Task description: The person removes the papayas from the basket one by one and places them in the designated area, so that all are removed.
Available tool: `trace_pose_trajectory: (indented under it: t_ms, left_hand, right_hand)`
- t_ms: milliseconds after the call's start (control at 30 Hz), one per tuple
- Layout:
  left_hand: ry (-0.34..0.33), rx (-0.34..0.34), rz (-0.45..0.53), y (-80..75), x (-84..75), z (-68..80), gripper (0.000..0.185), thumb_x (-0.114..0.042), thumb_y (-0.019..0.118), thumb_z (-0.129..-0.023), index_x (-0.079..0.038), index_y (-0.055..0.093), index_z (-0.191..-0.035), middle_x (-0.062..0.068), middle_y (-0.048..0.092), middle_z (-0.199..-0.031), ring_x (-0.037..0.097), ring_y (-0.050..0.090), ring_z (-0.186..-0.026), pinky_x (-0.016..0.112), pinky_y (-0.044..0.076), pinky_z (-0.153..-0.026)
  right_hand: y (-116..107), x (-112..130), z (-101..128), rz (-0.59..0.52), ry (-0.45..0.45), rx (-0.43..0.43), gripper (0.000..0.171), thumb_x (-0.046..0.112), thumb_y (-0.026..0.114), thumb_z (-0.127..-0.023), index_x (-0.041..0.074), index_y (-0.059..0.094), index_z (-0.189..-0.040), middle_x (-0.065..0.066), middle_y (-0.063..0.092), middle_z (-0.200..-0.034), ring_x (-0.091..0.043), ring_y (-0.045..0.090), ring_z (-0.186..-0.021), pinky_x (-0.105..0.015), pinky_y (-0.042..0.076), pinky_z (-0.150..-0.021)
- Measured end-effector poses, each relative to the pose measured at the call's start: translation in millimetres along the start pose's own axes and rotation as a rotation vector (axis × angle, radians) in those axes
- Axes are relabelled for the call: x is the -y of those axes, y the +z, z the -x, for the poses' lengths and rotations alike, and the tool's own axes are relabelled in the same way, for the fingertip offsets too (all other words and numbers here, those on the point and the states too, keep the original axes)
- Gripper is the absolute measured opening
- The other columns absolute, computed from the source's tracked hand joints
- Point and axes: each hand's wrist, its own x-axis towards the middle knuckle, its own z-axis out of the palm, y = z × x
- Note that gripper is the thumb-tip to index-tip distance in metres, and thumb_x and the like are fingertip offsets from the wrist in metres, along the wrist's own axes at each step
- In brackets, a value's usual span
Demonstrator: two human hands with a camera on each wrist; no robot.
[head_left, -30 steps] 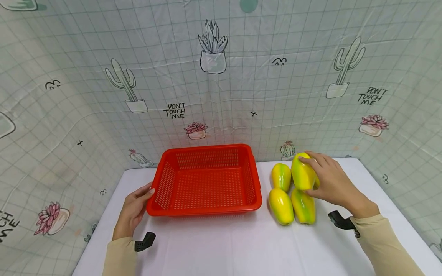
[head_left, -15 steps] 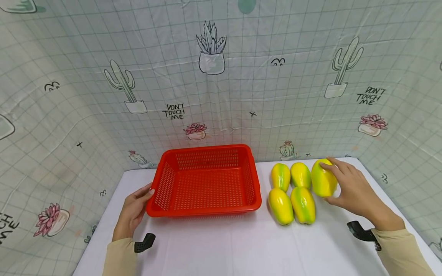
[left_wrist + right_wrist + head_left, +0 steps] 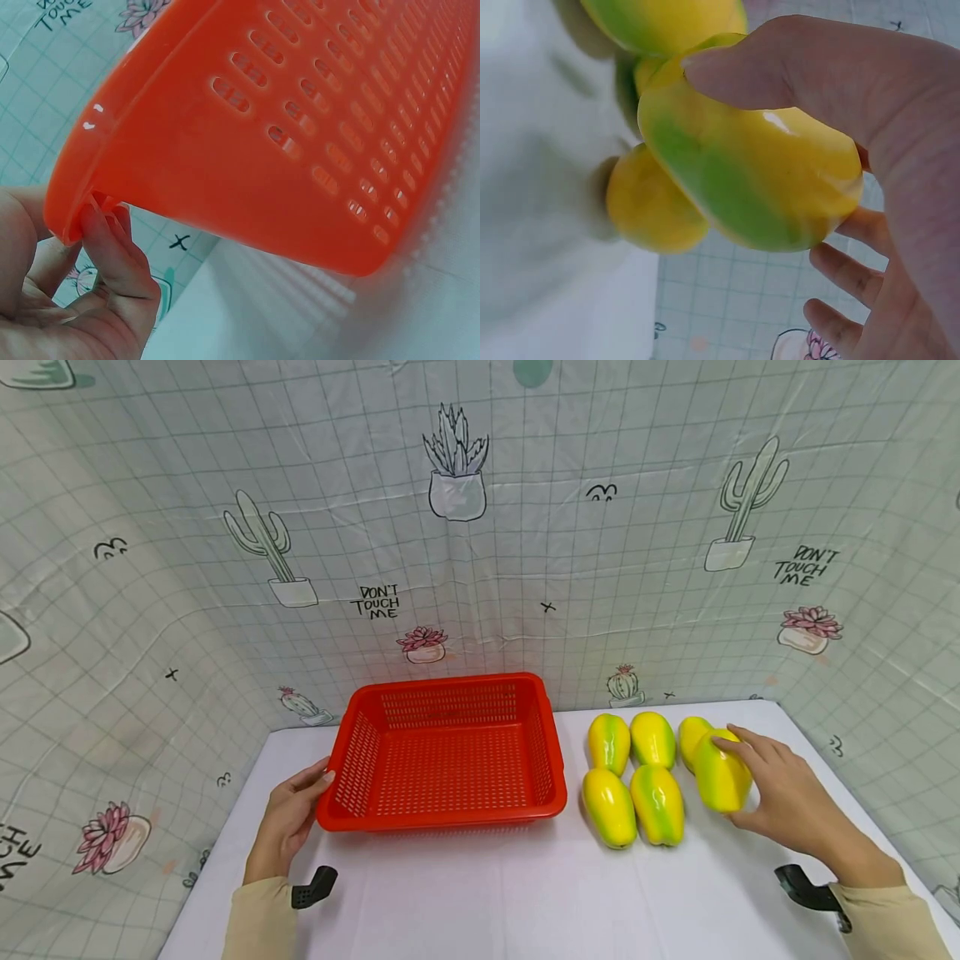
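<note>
My left hand [image 3: 288,810] pinches the left rim of a red perforated plastic basket [image 3: 442,819]. In the left wrist view, thumb and fingers close on the basket's lip [image 3: 73,172], the side wall sloping away from them. My right hand [image 3: 802,802] grips a glossy yellow-green papaya [image 3: 722,772], its thumb lying across one end in the right wrist view and the fingers round the far side. Just behind it, partly covered by it, lies another papaya [image 3: 692,739]. Several more stand left of it, among them a back-row papaya [image 3: 652,740] and a front-row papaya [image 3: 658,806].
A white cloth [image 3: 465,893] covers the table. Behind and at both sides hangs a grid-patterned curtain [image 3: 517,552] with cactus drawings. The two leftmost papayas, back [image 3: 608,743] and front [image 3: 609,808], lie close to the basket's right side.
My right hand has carried its papaya to the right and then nearer, away from over the back row. The papayas behind it have come into view. My left hand and the basket stay put.
</note>
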Motion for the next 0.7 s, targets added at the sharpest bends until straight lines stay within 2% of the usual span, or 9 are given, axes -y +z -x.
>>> trace_pose_trajectory:
  t_ms: [300,700]
  left_hand:
    - [0.007,0.003,0.002,0.4,0.2,-0.1,0.061,-0.017,0.06,-0.109,-0.003,0.037,-0.163,0.004,0.055,-0.139,-0.001,0.065,-0.097,0.016,0.057,-0.09]
    - [0.03,0.004,0.026,0.0,2.2,-0.2,0.062,-0.015,0.061,-0.108,0.001,0.036,-0.162,-0.011,0.061,-0.116,0.0,0.065,-0.096,0.016,0.058,-0.088]
  right_hand:
    - [9,-3,13,-0.011,0.023,0.049,0.1,0.01,0.103,-0.051,0.003,0.055,-0.139,-0.03,0.047,-0.147,-0.055,0.047,-0.123,-0.078,0.041,-0.092]
    - [15,-2,25,-0.035,0.018,0.092,0.101,0.012,0.103,-0.052,0.006,0.055,-0.14,-0.028,0.047,-0.148,-0.055,0.046,-0.125,-0.078,0.041,-0.092]
